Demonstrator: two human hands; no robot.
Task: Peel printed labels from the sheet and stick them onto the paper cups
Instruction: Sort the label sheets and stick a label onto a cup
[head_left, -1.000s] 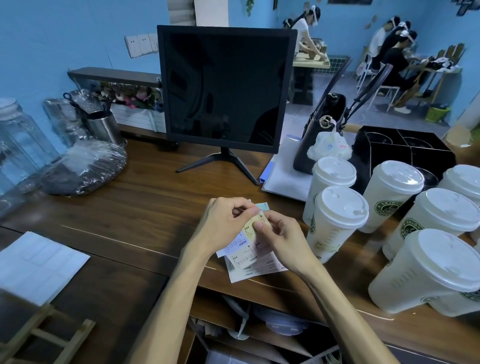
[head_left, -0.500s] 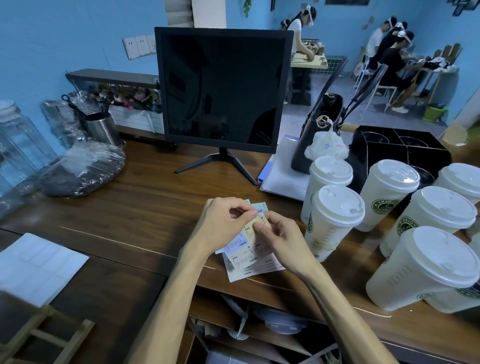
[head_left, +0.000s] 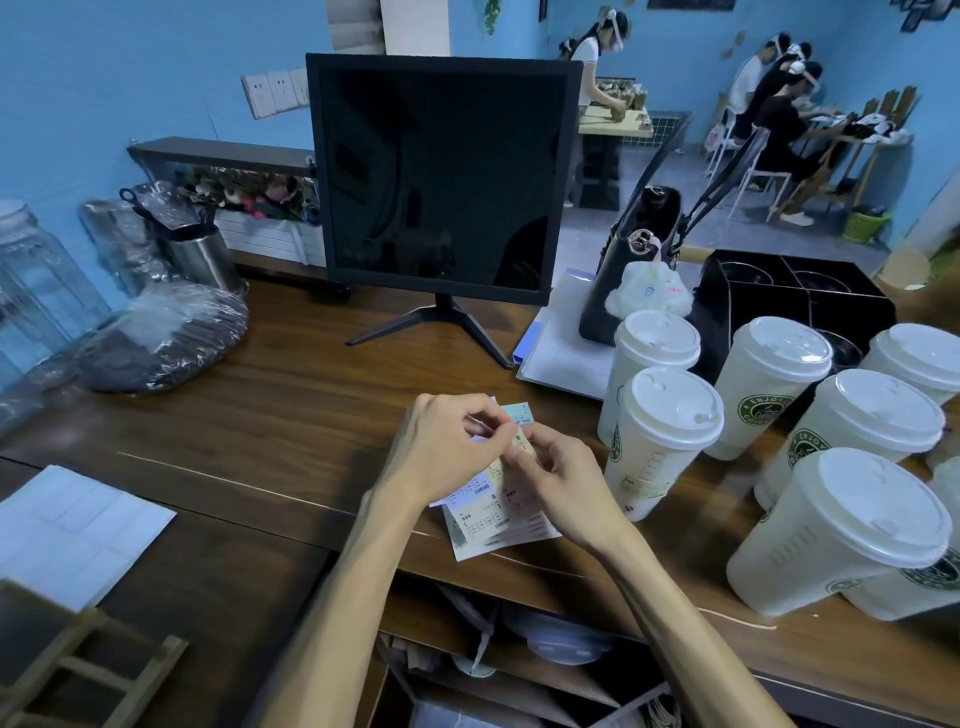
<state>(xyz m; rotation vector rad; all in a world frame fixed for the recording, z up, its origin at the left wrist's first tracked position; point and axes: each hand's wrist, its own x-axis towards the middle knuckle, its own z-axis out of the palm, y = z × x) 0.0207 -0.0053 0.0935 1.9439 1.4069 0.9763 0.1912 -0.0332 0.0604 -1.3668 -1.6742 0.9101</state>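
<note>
Just above the counter's front edge (head_left: 322, 540), both hands meet over the label sheet (head_left: 498, 525). Left hand (head_left: 447, 452) and right hand (head_left: 563, 486) pinch a small label (head_left: 521, 441) at the sheet's upper end, fingertips touching. Immediately right of the grip, a lidded paper cup (head_left: 660, 441) crowds in, more cups behind it. Leftward lies bare wood, the monitor (head_left: 441, 176) well beyond.

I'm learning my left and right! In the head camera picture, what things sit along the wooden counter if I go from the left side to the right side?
Glass jar → plastic-wrapped bundle → black monitor → both hands pinching the label sheet → lidded paper cups.
</note>
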